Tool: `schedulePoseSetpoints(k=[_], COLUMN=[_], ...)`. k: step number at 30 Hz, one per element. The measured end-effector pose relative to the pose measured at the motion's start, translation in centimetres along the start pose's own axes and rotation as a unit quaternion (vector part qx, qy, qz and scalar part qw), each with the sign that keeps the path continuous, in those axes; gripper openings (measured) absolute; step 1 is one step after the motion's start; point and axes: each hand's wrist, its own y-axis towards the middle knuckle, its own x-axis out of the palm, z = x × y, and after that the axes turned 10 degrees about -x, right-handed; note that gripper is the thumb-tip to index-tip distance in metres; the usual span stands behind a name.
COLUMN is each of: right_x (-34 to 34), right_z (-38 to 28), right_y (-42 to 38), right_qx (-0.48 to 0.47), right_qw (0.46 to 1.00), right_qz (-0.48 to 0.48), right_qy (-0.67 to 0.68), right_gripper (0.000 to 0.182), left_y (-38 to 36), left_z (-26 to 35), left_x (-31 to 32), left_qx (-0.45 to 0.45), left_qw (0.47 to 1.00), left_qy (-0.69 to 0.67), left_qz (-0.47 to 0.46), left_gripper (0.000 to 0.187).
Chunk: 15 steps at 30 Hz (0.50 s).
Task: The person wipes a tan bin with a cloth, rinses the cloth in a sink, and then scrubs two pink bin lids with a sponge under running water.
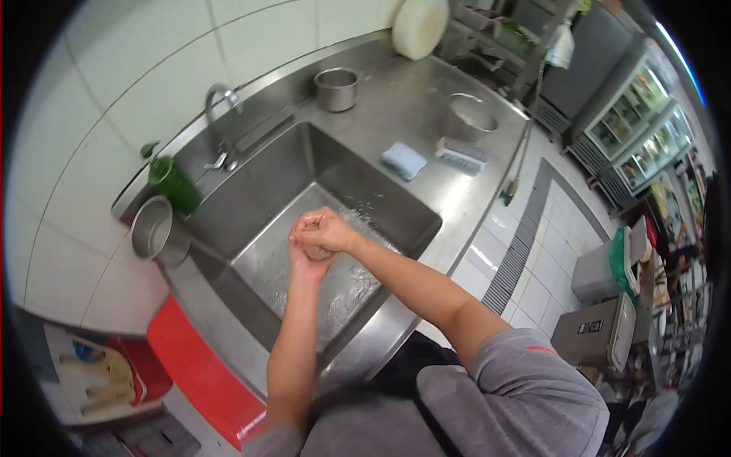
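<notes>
Your right hand (326,228) and left hand (311,268) press together, one curled over the other — whether they enclose anything, I cannot tell. The wet stainless-steel sink basin (365,183) lies beneath them — a green pump bottle (173,183) to their left.

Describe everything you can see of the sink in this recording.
The sink is a deep, rectangular basin, apparently stainless steel, set into a matching metal counter. Its floor looks wet, with rippled water catching the light. A curved faucet stands at its wall-side edge. The left hand and right hand meet above it, apparently without touching it, hiding part of its floor.
</notes>
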Motion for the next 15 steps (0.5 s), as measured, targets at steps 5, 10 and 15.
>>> schedulePoseSetpoints(k=[5, 10, 15], right_x=[0.1, -0.2, -0.3], right_z=[-2.3, -0.9, -3.4], right_y=[1.2, 0.2, 0.3], right_qx=[0.054, 0.286, 0.039], right_qw=[0.929, 0.766, 0.979], right_qz=[0.343, 0.444, 0.197], right_qy=[0.126, 0.366, -0.014], right_gripper=[0.025, 0.029, 0.023], left_y=[1.2, 1.1, -2.3], left_z=[0.6, 1.1, -0.7], left_x=[3.0, 1.1, 5.6], left_qx=[0.023, -0.046, -0.011], left_qw=[0.988, 0.971, 0.981], left_qy=[0.072, 0.176, 0.105], left_qz=[0.134, 0.157, 0.165], left_gripper=[0.034, 0.040, 0.033])
